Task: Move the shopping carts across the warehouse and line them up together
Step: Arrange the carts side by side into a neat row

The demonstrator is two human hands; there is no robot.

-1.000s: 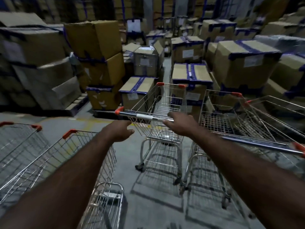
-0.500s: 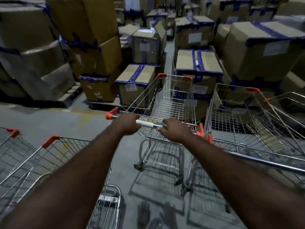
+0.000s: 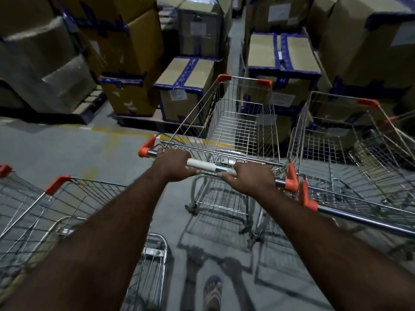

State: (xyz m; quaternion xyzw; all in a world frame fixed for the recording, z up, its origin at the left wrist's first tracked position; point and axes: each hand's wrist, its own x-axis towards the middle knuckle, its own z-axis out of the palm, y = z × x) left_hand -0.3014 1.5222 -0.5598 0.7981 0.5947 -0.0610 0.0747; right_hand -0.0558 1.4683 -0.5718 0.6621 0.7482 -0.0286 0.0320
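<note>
Head view shows the left hand (image 3: pixel 173 163) and right hand (image 3: pixel 249 179) wrapped around the handle bar (image 3: pixel 202 164) of the middle cart (image 3: pixel 235 131), between other carts (image 3: pixel 332 140). Empty and stiff wire, it should roll easily.

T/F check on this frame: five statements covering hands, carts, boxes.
1. The left hand and right hand both hold the chrome handle bar of the middle wire shopping cart. True.
2. That cart's corner caps are blue. False: they are orange.
3. A second wire cart stands beside it on the right. True.
4. The bar's white sleeve sits outside both hands. False: it lies between them.
5. The brown cardboard boxes ahead carry red tape. False: the tape is blue.
</note>
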